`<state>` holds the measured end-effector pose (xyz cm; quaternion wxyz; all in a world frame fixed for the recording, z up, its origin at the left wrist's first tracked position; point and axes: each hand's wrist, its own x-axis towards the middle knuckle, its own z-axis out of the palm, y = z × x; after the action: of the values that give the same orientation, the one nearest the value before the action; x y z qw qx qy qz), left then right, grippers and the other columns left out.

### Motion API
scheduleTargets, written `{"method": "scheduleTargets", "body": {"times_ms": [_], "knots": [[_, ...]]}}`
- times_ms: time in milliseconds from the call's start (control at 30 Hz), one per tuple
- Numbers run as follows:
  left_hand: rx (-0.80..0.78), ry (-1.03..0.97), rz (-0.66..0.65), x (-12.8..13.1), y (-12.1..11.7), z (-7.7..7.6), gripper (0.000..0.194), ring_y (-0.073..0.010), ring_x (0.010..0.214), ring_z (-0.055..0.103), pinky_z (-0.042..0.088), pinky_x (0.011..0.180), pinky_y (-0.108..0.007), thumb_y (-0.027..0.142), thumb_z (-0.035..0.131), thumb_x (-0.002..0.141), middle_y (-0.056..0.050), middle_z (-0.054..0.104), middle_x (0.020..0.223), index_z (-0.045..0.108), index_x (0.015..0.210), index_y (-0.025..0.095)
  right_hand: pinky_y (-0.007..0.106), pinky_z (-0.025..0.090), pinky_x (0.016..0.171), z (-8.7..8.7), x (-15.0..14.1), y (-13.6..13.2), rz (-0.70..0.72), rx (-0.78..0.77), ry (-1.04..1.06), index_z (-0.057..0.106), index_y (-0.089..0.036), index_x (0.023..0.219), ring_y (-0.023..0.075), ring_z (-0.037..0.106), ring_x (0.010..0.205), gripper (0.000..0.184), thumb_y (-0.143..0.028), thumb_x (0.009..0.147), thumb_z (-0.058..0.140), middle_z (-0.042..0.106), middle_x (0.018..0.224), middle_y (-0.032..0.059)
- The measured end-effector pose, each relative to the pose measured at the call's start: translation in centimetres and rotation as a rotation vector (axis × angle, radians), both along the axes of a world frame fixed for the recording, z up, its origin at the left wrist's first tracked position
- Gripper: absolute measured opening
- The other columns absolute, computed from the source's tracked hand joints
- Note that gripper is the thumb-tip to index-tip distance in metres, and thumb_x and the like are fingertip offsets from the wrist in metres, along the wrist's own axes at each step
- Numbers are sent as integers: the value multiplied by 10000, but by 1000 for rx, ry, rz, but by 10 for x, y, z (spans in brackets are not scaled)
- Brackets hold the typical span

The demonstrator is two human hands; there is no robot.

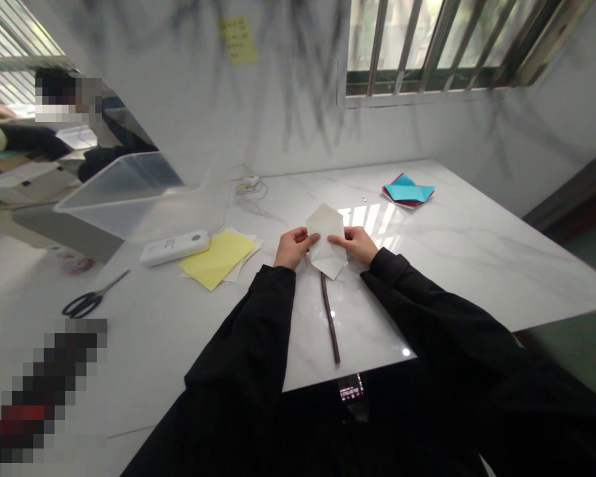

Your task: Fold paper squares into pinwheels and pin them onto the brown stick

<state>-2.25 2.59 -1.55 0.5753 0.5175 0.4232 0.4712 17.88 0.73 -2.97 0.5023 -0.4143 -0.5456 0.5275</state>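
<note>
White folded paper (326, 242) sits at the middle of the marble table (477, 252), held just above or on its surface between both hands, its pointed top aimed toward the window and its lower corner toward the person. In the head view, the left hand (292, 248) pinches the paper's left edge with thumb and fingers closed on it, and the right hand (358, 244) pinches the right edge the same way, fingertips meeting over the sheet's middle; both black sleeves (427, 311) run back toward the camera. Just below the paper, a thin dark brown stick (330, 321) lies on the table, its upper end touching or tucked under the paper's lower corner and its other end near the table's near edge. To the left of the left hand lies a yellow sheet (217, 258) on top of some white sheets (246, 255), and beside those a white oblong device (175, 248). A clear plastic bin (144, 195) stands behind that device, and black scissors (90, 299) lie well apart near the left edge. Far right of the hands, near the wall, a small stack of blue and red paper (407, 191) rests on the table. A yellow note (238, 40) is stuck on the wall above, and a barred window (457, 40) fills the upper right.
</note>
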Motion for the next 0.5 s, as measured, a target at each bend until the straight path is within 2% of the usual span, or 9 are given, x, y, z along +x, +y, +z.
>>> {"method": "scheduleTargets", "body": {"times_ms": [233,333,433,500], "knots": [[34,23,19,-1,2,-2,528,-161,639,661,477,557,-248,495,931,590,-41,742,768,712,924,149,330,585,698,3,2,-1,0,31,-89,806,-121,924,246,738,789,517,-580,695,863,805,919,102],[35,33,11,1,2,-1,551,-165,639,659,489,566,-256,510,934,575,-40,735,759,708,924,148,323,577,677,4,1,-2,-11,29,-96,804,-115,908,235,729,764,491,-553,694,869,802,894,99],[22,16,28,2,1,1,552,-165,651,664,533,610,-278,538,915,590,-45,729,761,707,917,145,322,588,696,3,1,0,-42,-18,-11,797,-115,903,225,729,763,459,-501,676,895,802,894,100],[21,8,50,3,0,5,514,-142,628,653,536,610,-268,552,855,671,-42,715,764,718,948,142,325,601,720,1,1,4,-101,-60,101,784,-118,900,220,732,769,431,-459,668,910,802,899,100]]}}
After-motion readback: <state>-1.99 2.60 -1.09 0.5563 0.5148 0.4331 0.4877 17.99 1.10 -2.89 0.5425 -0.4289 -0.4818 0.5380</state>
